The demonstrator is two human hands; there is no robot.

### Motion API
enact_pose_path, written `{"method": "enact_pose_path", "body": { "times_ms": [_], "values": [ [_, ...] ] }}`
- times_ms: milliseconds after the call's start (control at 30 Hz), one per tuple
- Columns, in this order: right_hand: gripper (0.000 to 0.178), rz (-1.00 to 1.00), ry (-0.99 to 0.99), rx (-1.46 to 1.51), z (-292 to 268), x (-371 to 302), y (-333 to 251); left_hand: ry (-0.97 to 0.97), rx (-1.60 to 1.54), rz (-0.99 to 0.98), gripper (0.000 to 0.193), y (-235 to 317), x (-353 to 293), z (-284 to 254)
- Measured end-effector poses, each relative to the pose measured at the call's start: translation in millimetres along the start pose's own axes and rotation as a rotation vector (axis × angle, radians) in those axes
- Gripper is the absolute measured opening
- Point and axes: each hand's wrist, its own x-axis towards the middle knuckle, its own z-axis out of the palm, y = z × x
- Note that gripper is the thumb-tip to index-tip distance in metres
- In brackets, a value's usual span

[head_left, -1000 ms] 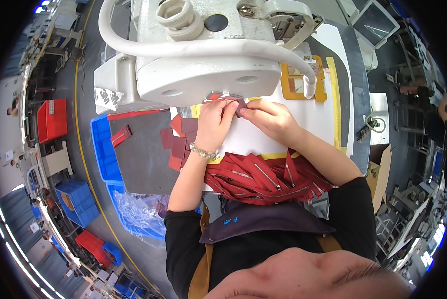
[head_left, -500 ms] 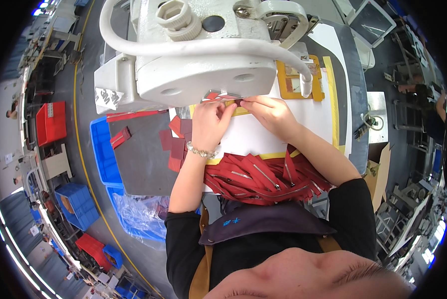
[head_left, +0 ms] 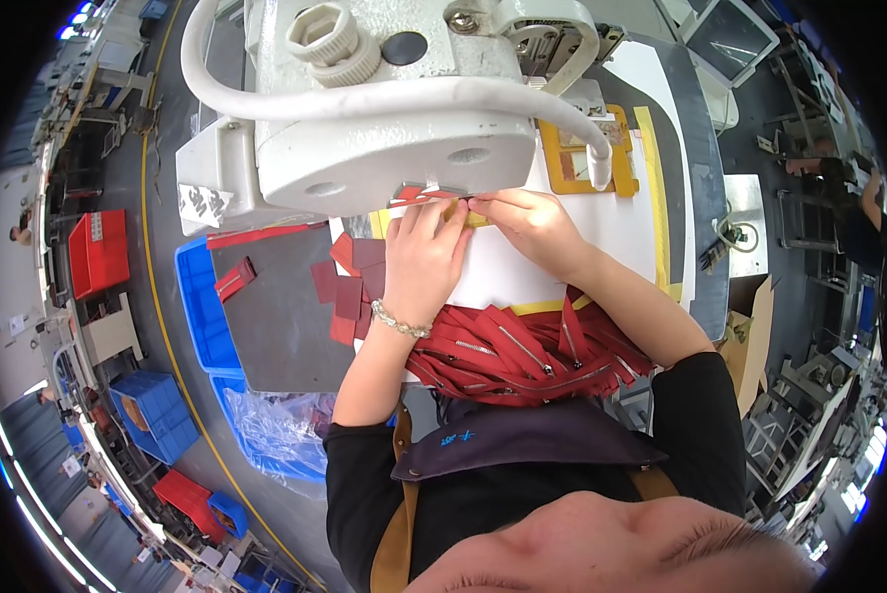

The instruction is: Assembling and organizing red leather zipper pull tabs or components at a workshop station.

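Observation:
Under the front of the white sewing machine head (head_left: 394, 163), my two hands meet at a small dark red piece (head_left: 470, 202). My right hand (head_left: 534, 229) pinches it between thumb and fingertips. My left hand (head_left: 426, 247), with a beaded bracelet at the wrist, holds the piece's left side, its other fingers stretched forward; the fingertips are partly hidden. Red strips (head_left: 429, 193) show just beyond the left fingers, below the machine head. Close to my body lies a heap of red zippers (head_left: 503, 346), reaching under my right forearm.
Dark red patches (head_left: 348, 296) lie left of my left forearm, with a red zipper bundle (head_left: 234, 279) farther left. A yellow frame (head_left: 572, 168) sits at the back right. Blue bins (head_left: 206, 306) stand at the table's left side. A cardboard box (head_left: 752, 336) is at right.
My left hand's fingers have straightened and flattened toward the machine. My right hand stays pinched at the same spot. The whole view has shifted slightly left.

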Motion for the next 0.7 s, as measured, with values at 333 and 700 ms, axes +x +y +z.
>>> {"method": "enact_pose_path", "body": {
  "times_ms": [333, 700],
  "values": [
    [0.023, -0.02, 0.007, 0.025, 0.6, -3.0, 2.4, -0.008, -0.006, -0.013, 0.027, 6.5, -1.1, -0.3],
    [0.015, 0.028, 0.091, -0.131, -2.5, 2.5, -0.3, 0.026, 0.226, 0.024, 0.028, 11.0, -2.1, 11.9]
  ]
}}
